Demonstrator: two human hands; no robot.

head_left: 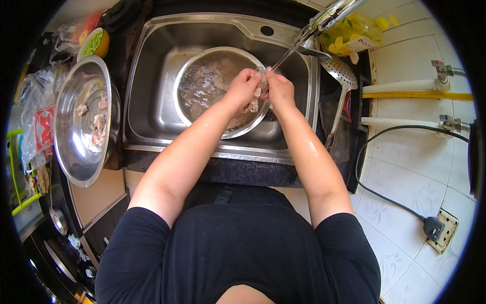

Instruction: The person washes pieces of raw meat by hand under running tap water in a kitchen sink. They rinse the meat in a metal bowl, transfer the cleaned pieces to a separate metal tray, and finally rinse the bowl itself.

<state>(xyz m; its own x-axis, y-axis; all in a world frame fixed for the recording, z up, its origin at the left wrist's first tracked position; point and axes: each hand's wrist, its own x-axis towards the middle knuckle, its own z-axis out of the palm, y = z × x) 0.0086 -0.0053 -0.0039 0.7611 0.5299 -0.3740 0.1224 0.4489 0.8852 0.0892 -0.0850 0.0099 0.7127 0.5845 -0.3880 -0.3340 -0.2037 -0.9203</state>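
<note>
On the dark table at the far left, about nine o'clock from the hands, a wide steel basin [86, 119] holds a few pale pieces of meat, well apart from the work. To its right lies the steel sink [152, 76], and inside it a round steel bowl [202, 86] of cloudy water with more pieces lying under the surface. The left hand [243, 87] comes in from seven o'clock and is closed, fingers curled, around the left side of a pale piece of meat [257, 96], which is held up over the bowl's right rim, at roughly three o'clock on the bowl. The right hand [280, 91] comes from five o'clock and is closed on the same piece from the other side, so the two hands touch with the meat pinched between them; neither is clearly nearer, and the meat hangs down from both, its long axis running roughly twelve to six. A thin stream of water [286, 53] slants down from the tap [326, 17] at one o'clock and meets the hands at the knuckles. Further right, at three o'clock, a perforated steel ladle [340, 76] lies on the sink's edge, untouched.
</note>
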